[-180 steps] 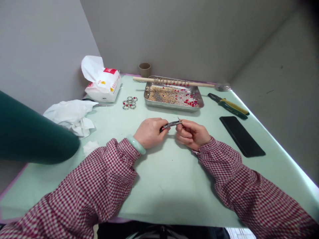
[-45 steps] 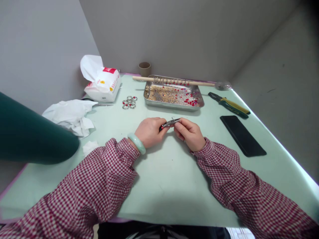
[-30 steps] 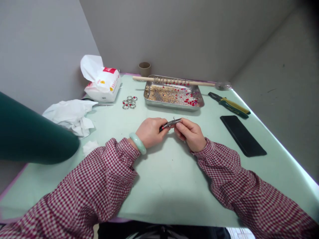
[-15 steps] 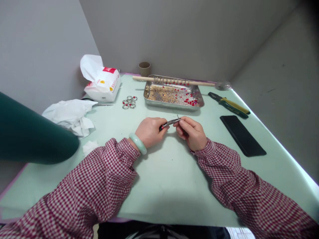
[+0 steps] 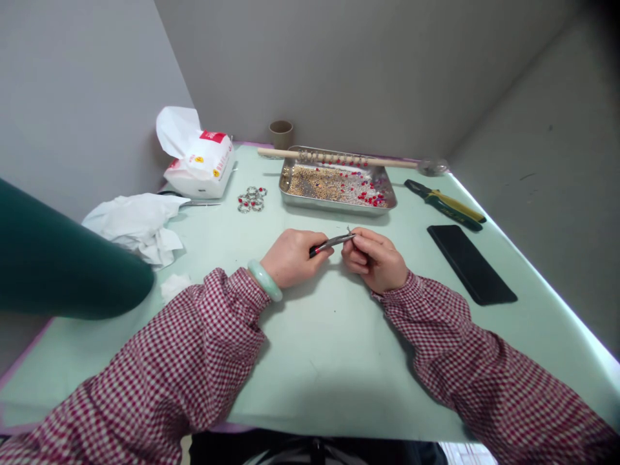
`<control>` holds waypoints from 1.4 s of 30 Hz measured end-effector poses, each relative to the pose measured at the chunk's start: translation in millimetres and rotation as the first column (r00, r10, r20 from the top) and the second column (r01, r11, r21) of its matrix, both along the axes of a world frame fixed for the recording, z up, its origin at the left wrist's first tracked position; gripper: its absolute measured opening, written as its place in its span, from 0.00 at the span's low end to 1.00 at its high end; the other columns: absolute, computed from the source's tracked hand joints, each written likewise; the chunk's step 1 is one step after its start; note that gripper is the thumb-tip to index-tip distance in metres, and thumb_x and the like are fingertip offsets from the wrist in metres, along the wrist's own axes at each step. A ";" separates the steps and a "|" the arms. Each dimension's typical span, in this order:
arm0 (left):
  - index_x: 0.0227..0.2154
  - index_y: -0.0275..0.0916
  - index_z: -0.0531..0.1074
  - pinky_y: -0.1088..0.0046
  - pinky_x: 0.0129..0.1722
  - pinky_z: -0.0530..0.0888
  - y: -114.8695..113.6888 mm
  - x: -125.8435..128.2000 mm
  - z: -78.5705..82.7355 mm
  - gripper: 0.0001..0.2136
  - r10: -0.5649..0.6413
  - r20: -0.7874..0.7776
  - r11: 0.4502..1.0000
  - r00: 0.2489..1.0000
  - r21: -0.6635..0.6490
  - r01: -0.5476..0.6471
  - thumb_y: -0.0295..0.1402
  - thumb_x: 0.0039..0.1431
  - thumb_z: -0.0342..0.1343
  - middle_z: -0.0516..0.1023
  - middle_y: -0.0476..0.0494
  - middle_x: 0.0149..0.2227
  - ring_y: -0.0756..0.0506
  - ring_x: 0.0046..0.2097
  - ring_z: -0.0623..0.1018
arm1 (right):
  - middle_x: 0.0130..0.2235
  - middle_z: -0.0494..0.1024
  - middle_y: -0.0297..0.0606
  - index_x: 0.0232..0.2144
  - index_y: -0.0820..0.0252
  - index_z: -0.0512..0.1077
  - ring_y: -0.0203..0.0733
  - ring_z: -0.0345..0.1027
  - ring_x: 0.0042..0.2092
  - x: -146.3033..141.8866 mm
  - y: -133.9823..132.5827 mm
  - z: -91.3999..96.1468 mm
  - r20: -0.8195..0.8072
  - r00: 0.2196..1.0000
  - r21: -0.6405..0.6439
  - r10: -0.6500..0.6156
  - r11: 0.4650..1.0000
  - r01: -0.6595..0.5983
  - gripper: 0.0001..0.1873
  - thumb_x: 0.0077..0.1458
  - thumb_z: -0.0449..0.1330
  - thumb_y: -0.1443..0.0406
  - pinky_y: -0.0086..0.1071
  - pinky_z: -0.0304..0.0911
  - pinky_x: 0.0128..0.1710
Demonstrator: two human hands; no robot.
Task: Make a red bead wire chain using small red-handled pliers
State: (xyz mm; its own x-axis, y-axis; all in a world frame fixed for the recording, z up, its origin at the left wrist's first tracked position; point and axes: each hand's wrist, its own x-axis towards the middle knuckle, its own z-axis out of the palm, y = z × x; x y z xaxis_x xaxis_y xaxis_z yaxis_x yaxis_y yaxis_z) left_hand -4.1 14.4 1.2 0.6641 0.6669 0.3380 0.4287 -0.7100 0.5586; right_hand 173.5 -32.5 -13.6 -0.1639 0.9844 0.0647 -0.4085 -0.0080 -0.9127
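My left hand [image 5: 290, 257] grips small red-handled pliers [image 5: 332, 242], jaws pointing right. My right hand [image 5: 374, 258] pinches a tiny wire piece [image 5: 349, 230] at the jaw tips; the piece is mostly hidden by my fingers. Both hands hover low over the pale green table [image 5: 320, 336], close together at its middle. A jade bangle [image 5: 264, 280] sits on my left wrist.
Behind the hands stands a metal tray [image 5: 290, 197] of gold and red beads, a beaded wooden stick [image 5: 339, 158] across its far rim. Finished rings [image 5: 252, 199], tissue pack [image 5: 201, 165], crumpled tissue [image 5: 138, 223] lie left; green-yellow pliers [image 5: 445, 205], black phone [image 5: 471, 263] right. A green sleeve [image 5: 58, 265] intrudes left.
My right hand's fingers have shifted slightly around the plier tips, turning the small wire piece. The left hand and pliers stay nearly still.
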 end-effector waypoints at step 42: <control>0.27 0.36 0.71 0.74 0.29 0.63 -1.1 -0.7 -0.6 0.07 -0.069 -0.039 0.991 0.997 0.112 0.073 0.29 0.58 0.50 0.70 0.49 0.25 0.50 0.27 0.67 | 0.14 0.42 0.21 0.20 0.58 0.63 0.27 0.33 0.14 13.4 0.9 6.8 -0.096 0.944 -0.221 0.315 0.918 -0.329 0.13 0.52 0.56 0.59 0.25 0.37 0.13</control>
State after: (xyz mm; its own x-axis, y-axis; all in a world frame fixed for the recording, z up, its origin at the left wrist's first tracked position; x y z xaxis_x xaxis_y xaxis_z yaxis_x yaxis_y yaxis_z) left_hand -4.8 13.4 0.6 0.7212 0.5761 0.3846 0.3925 -0.7974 0.4584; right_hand 186.9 -31.6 -6.8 -0.4771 0.8678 -0.1389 -0.4003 -0.3553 -0.8447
